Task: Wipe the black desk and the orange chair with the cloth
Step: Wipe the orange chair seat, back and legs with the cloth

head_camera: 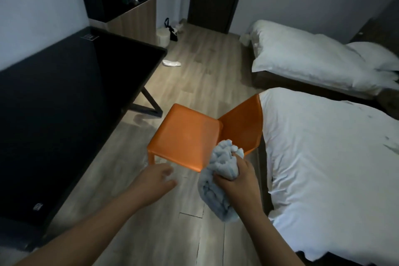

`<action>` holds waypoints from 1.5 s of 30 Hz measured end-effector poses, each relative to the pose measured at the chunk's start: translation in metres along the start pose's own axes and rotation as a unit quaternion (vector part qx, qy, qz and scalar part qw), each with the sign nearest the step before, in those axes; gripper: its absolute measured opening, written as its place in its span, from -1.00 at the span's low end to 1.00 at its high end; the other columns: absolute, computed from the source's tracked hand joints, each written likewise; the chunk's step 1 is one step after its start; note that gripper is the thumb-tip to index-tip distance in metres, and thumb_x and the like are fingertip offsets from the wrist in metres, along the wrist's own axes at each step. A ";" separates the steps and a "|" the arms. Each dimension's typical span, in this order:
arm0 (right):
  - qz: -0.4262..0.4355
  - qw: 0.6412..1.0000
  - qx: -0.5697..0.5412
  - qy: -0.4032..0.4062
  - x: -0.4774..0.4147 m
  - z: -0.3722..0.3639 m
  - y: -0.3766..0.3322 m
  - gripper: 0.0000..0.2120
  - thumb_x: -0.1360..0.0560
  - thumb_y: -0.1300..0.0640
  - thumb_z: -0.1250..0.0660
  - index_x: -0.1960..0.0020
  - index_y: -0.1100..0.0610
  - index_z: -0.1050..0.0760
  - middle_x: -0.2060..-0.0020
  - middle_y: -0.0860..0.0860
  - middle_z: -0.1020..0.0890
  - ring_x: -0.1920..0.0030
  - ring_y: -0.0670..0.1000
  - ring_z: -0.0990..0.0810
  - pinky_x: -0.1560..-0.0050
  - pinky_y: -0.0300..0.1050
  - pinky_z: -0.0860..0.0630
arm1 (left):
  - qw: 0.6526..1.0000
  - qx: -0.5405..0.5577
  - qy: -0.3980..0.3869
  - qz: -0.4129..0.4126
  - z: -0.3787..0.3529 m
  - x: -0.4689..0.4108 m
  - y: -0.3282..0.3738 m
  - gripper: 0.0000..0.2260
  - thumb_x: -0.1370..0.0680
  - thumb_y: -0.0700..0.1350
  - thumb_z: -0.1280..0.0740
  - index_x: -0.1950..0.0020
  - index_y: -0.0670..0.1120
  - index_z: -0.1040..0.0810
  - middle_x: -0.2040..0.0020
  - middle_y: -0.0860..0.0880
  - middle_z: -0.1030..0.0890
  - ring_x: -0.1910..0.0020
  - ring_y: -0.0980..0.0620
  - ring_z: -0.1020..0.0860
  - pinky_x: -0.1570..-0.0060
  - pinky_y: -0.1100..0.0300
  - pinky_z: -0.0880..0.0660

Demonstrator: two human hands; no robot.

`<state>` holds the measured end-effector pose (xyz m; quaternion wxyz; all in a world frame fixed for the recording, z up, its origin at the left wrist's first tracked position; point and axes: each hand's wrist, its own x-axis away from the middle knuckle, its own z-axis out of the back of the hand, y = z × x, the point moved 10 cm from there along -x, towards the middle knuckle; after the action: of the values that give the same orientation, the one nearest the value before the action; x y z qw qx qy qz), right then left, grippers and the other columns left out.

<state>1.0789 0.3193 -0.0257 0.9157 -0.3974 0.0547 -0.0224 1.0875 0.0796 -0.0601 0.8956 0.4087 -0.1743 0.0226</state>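
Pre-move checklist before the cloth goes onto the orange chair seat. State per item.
1. Cloth in the grip: right hand holds the bunched cloth. Ok.
2. Left hand free: fingers relaxed, holding nothing. Ok.
3. Seat of the orange chair free of objects: nothing lies on it. Ok.
4. Cloth in contact with the seat: it overlaps the near corner in this view, but contact is unclear. Cannot tell.
5. Chair clear of the bed: the backrest sits right at the bed's edge. Cannot tell.
6. Black desk already wiped: the surface is too dark to judge. Cannot tell.
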 end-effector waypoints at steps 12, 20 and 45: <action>-0.037 0.994 0.028 0.095 -0.130 0.053 0.046 -0.44 -0.29 -0.28 -0.34 -0.24 -0.12 -0.42 -0.12 -0.14 -0.51 -0.10 -0.15 -0.52 -0.06 -0.16 -0.52 | 0.995 -0.025 -0.075 -0.054 -0.030 -0.165 0.077 -0.58 -0.53 -0.03 -0.39 -0.36 -0.09 -0.45 -0.32 -0.02 -0.49 -0.24 0.05 -0.49 -0.06 0.34 -0.37; -0.072 0.987 0.076 0.122 -0.232 0.049 0.057 -0.31 -0.25 -0.34 -0.24 -0.32 -0.09 -0.35 -0.20 -0.10 -0.46 -0.18 -0.09 -0.47 -0.09 -0.14 -0.50 | 0.990 -0.066 -0.104 -0.075 -0.007 -0.285 0.106 -0.57 -0.53 0.01 -0.38 -0.37 -0.06 -0.45 -0.36 -0.01 -0.47 -0.29 0.04 -0.46 -0.27 0.19 -0.39; -0.019 0.971 0.207 0.117 -0.461 0.017 0.206 -0.37 -0.41 -0.24 -0.32 -0.41 -0.08 -0.25 -0.38 0.01 -0.33 -0.29 0.07 -0.42 -0.20 -0.07 -0.43 | 0.985 -0.097 -0.116 -0.080 -0.124 -0.535 0.100 -0.50 -0.54 0.06 -0.35 -0.44 -0.04 -0.37 -0.39 0.00 -0.45 -0.35 0.04 -0.42 -0.32 0.15 -0.37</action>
<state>0.6225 0.5115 -0.1264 0.9648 -0.1943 0.1482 -0.0974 0.6035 0.2921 -0.2399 0.9034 0.3327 -0.2455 -0.1140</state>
